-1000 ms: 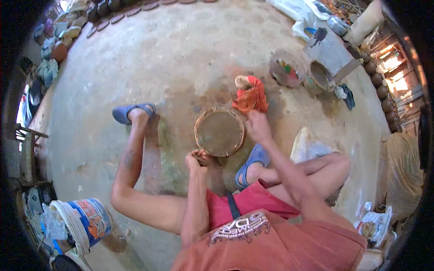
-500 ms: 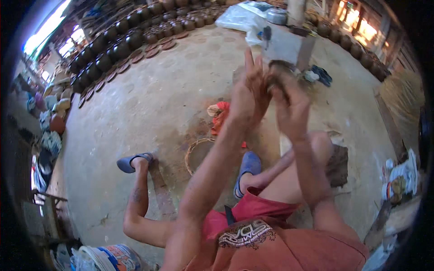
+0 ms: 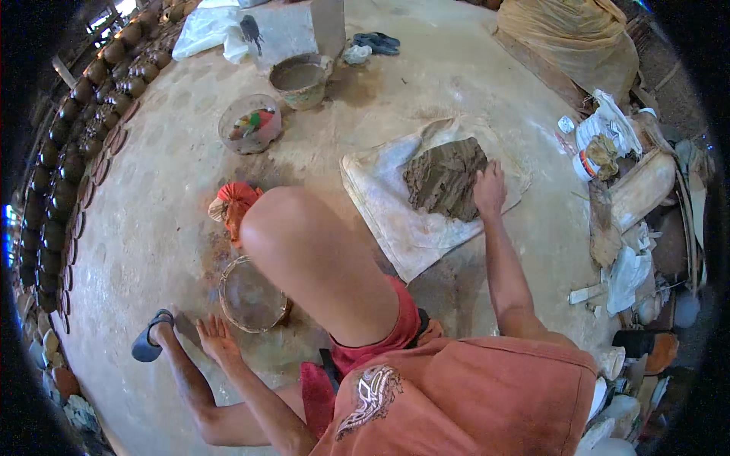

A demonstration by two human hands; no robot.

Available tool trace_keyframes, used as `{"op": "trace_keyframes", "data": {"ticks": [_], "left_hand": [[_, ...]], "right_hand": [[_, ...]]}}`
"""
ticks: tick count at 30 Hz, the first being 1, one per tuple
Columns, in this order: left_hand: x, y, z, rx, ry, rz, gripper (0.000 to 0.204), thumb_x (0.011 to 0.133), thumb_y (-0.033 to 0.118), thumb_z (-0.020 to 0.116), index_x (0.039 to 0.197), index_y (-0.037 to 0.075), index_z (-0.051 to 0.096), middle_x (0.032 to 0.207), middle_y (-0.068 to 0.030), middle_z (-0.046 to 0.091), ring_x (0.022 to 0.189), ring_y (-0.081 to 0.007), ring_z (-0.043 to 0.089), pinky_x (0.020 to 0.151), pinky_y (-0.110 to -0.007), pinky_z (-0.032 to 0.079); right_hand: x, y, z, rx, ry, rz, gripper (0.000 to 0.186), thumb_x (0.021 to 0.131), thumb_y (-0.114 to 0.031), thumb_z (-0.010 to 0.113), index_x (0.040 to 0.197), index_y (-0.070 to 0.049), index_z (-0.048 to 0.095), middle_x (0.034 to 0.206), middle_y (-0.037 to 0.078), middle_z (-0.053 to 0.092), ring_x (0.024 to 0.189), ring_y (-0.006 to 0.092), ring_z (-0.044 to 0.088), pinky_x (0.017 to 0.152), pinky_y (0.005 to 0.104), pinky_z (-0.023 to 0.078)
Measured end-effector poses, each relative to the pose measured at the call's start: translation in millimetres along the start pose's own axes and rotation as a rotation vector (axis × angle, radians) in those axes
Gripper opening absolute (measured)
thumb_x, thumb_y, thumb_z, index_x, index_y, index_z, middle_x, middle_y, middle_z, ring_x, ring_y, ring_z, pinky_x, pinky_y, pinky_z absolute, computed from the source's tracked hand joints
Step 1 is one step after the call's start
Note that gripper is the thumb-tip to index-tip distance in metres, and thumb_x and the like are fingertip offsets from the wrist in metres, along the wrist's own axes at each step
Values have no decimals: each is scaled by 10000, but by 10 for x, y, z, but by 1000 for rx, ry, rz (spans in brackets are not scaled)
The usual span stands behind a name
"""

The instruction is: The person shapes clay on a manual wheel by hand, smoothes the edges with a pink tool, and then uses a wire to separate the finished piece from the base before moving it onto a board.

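Observation:
My right hand is at the right edge of a dark, rough lump of clay, its fingers bent against the clay. Under the clay a creased whitish sack is spread on the floor. Off to the left, beside my lower leg, my left hand holds nothing and its fingers are apart. Nearest to that hand lies a thin woven ring, partly covered by my raised knee. Beyond the ring, a red cloth bundle with a pale, ribbed part rests on the floor.
A clear tub with colourful things and a bowl of murky contents stand ahead, before a grey block. Rows of dark pots line the left. A cloth-covered heap and clutter with a white bucket flank the right.
My hands were raised together in front of me; now they are apart, the right down on the clay and the left low at the left. The view has turned toward the right.

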State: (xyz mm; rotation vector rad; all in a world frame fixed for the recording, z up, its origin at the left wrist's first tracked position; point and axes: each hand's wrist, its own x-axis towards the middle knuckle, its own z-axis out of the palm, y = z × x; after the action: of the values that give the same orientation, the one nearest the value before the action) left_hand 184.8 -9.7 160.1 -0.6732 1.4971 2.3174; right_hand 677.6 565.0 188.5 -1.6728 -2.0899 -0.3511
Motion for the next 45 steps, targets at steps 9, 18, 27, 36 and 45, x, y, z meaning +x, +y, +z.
{"op": "trace_keyframes", "data": {"ticks": [9,18,27,36,45], "left_hand": [[1475,-47,-993,555,-38,288,498,1007,310,661,1426,47,606,1142,-102,719,909,-153,644,673,-285,513],[1585,-441,-352,1062,11,329,458,1005,388,640,1328,70,706,1133,-186,710,1065,-335,668,958,-429,510],[1417,-544,-202,962,60,397,379,1000,361,655,1184,49,766,1120,-173,734,1079,-322,647,979,-418,499],[1169,-326,-373,650,40,465,290,994,196,683,1187,-12,746,1163,-122,765,1041,-212,714,939,-337,542],[1135,-135,-430,464,-170,83,351,990,248,712,1251,16,747,1144,-108,773,1048,-161,693,958,-319,532]], "right_hand": [[-1191,-3387,176,766,-784,-724,293,982,-263,628,1127,-16,689,1098,221,685,1066,430,653,939,511,523],[-2177,-6220,723,735,-1060,-1083,435,1035,-376,603,1213,11,690,1079,217,679,1073,403,636,922,490,498],[-2577,-6220,857,914,-1068,-913,422,1036,-373,613,1120,14,758,1066,201,732,1070,348,661,940,438,504],[-2423,-6406,347,941,-1361,-796,464,993,-395,683,1171,32,727,1111,228,753,1055,323,734,940,404,543],[-2494,-6488,280,929,-1255,-1201,554,997,-485,640,1253,2,704,973,221,695,914,365,693,813,456,522]]}}
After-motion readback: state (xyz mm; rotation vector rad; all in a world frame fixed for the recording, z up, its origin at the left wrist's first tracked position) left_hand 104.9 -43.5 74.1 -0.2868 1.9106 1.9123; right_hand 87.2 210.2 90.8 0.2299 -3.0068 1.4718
